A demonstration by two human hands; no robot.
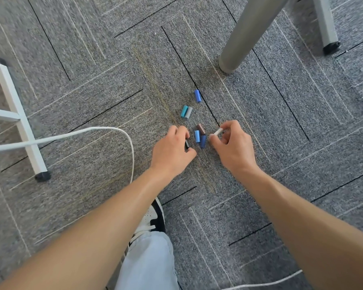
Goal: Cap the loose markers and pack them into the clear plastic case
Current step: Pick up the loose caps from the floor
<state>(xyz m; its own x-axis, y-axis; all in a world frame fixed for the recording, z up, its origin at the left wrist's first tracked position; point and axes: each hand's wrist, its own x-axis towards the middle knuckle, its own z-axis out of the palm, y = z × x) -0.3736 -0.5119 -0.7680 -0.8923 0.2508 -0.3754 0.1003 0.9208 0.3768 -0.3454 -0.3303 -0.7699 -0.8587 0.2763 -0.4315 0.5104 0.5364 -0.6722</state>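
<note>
Several loose marker caps lie on the grey carpet (113, 80): a blue cap (197, 95) farthest away, a teal cap (184, 111) touching a grey cap (188, 113), and between my hands a brown cap (201, 129), a light blue cap (197, 136) and a dark blue cap (203, 141). My left hand (172, 151) holds a dark cap (187, 144) in its curled fingers. My right hand (233, 145) pinches a white cap (218, 131) between thumb and fingers. No markers and no clear case are in view.
A thick grey table leg (245, 36) stands beyond the caps. White frame legs (19, 120) sit at left, another at top right (327, 24). A white cable (105, 130) loops near my left hand. My shoe (153, 218) and trouser leg are below.
</note>
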